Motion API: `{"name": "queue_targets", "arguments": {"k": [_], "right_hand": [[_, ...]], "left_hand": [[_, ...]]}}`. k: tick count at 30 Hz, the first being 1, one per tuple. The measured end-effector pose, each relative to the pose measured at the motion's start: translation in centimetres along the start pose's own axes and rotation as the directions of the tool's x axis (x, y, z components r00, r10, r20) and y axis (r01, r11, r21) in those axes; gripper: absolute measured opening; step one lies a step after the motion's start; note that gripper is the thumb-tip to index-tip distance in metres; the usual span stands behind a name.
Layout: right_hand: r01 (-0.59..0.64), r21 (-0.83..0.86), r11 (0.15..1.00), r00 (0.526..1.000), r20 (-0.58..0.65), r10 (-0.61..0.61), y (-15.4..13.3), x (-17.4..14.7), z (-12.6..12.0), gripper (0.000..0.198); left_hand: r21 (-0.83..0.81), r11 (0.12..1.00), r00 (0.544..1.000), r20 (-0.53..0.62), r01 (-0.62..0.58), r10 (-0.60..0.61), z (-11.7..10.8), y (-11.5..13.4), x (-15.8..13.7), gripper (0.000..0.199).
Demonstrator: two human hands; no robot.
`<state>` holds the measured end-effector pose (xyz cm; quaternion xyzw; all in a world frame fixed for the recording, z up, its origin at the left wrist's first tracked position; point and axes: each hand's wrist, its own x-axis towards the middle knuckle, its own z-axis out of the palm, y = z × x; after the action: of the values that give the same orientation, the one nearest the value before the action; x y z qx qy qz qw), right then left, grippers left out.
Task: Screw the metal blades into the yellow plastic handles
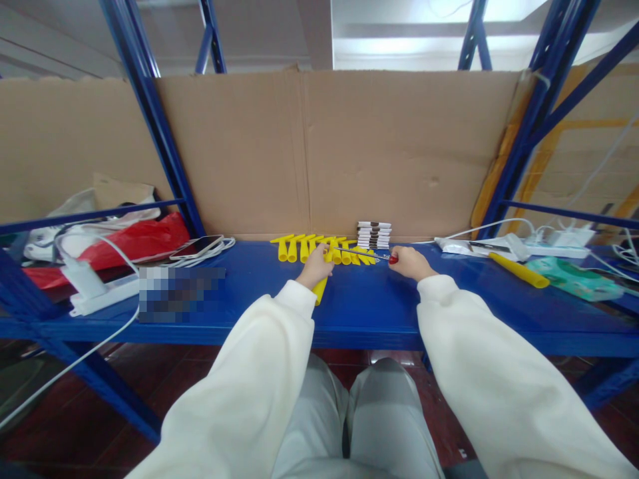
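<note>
One yellow tube (320, 287) is gripped in the closed left hand (314, 267), a red-handled screwdriver (367, 254) is held in the closed right hand (410, 263), and a row of yellow tubes (319, 248) is lined up behind.

the shelf (259, 293) is deep blue, and all else is placed from it. on it, at mid-back, lies a row of bright yellow tubes (319, 247); the left hand (314, 267) closes on one more yellow tube (320, 290). the right hand (408, 262) grips a red-handled tool (369, 254) with a silver shaft. behind the row stands a white-and-dark striped stack (374, 235). toward the shelf's left end sits a red bag (134, 241); toward its right, a pale green tape roll (574, 278). both sleeves (259, 372) are cream. plain brown cardboard (389, 146) backs the shelf.
</note>
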<state>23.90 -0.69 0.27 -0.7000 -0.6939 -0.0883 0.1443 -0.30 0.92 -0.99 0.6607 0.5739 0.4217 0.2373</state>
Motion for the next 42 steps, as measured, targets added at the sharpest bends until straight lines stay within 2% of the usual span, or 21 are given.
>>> {"name": "queue_targets", "arguments": {"k": [4, 15, 21, 26, 29, 35, 38, 42], "right_hand": [[-0.011, -0.008, 1.0, 1.0, -0.01, 0.011, -0.2, 0.0, -0.2, 0.021], [-0.041, 0.029, 0.999, 0.999, -0.006, 0.041, 0.3, 0.0, -0.3, 0.026], [0.015, 0.051, 0.999, 1.0, 0.026, -0.017, 0.5, 0.2, -0.3, 0.023], [0.128, 0.073, 0.989, 0.988, 0.079, -0.134, 0.5, 0.4, 0.3, 0.019], [0.183, 0.178, 0.967, 0.971, 0.12, -0.206, 0.6, 0.5, 0.8, 0.018], [0.217, 0.441, 0.871, 0.935, 0.162, -0.315, 0.5, 0.7, 1.5, 0.016], [0.249, 0.489, 0.836, 0.945, 0.068, -0.321, 0.0, 0.8, 1.7, 0.018], [0.366, 0.538, 0.759, 0.93, -0.181, -0.32, -1.2, 0.7, 1.9, 0.014]], "left_hand": [[0.013, 1.0, 1.0, 0.021, 0.009, -0.009, 0.1, -0.1, 0.1, 0.05], [0.017, 1.0, 1.0, -0.01, 0.003, -0.003, 0.2, -0.3, 0.2, 0.054], [-0.048, 0.999, 0.999, -0.051, -0.013, 0.011, 0.1, -0.4, 0.4, 0.054], [-0.079, 0.986, 0.985, -0.11, -0.145, 0.136, 0.0, -0.6, 0.8, 0.05], [-0.116, 0.959, 0.962, -0.12, -0.258, 0.245, 0.2, -0.6, 0.8, 0.051], [-0.142, 0.909, 0.918, 0.006, -0.391, 0.396, 0.9, 0.0, 0.1, 0.049], [-0.108, 0.884, 0.887, 0.041, -0.454, 0.46, 1.2, 0.4, -0.2, 0.05], [-0.094, 0.863, 0.855, 0.122, -0.496, 0.505, 1.6, 0.7, -0.5, 0.051]]}}
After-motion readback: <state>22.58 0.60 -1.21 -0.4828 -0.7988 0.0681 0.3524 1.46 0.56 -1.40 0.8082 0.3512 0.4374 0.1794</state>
